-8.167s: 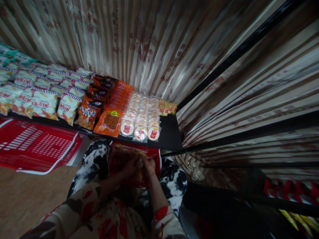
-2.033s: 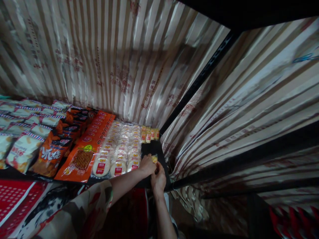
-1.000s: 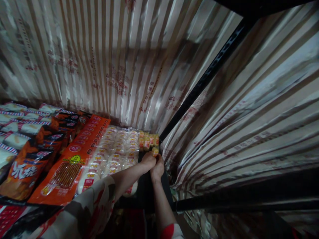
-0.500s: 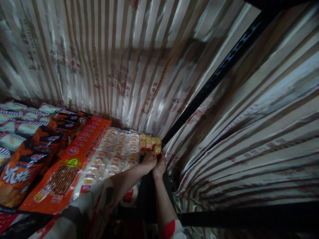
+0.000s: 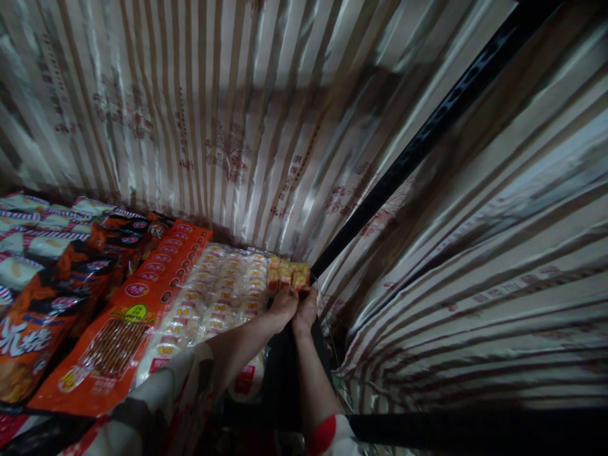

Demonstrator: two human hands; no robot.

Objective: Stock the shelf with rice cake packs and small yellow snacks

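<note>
My left hand (image 5: 284, 304) and my right hand (image 5: 306, 308) meet at the far right back of a black shelf (image 5: 285, 380). Both have their fingers closed on a small yellow snack pack (image 5: 300, 281), pressed against a short row of the same yellow packs (image 5: 280, 273) by the back wall. To the left of my hands lie rows of round white cakes in clear wrappers (image 5: 223, 297). My left forearm crosses over the front cakes.
Flat orange snack packs (image 5: 142, 297) and dark orange bags (image 5: 42, 316) fill the shelf further left, with white striped bags (image 5: 28, 244) beyond. Striped shiny paper (image 5: 237, 126) lines the back and right side. A black upright post (image 5: 418, 145) stands at the corner.
Since the earliest frame my hands rose from a red basket on my lap to the shelf. Over the last second they carried the yellow pack further back, up against the row.
</note>
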